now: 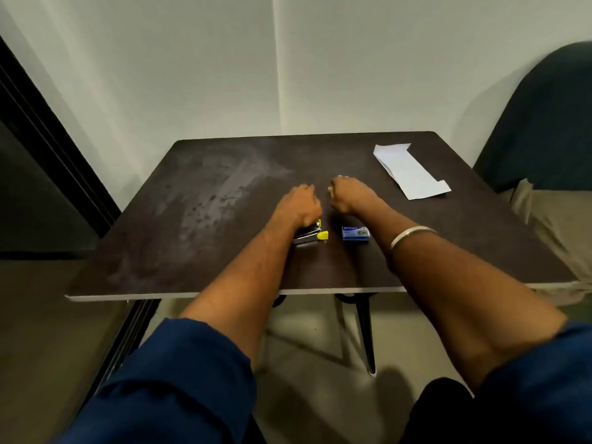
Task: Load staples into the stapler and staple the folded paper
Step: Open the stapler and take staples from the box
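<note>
Stapler [310,234] under left hand [299,205], grip unclear; right hand [347,197] fisted, contents unclear; staple box [355,233] between wrists, folded paper [411,171] far right untouched — loading likely unfinished.

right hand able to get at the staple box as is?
Probably yes: the staple box lies uncovered on the table just nearside of the right hand, beside its wrist; nothing sits between.

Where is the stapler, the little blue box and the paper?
stapler [309,236], head view, on its metal body.
blue box [355,233], head view, on its top face.
folded paper [411,171], head view, on its middle.
</note>
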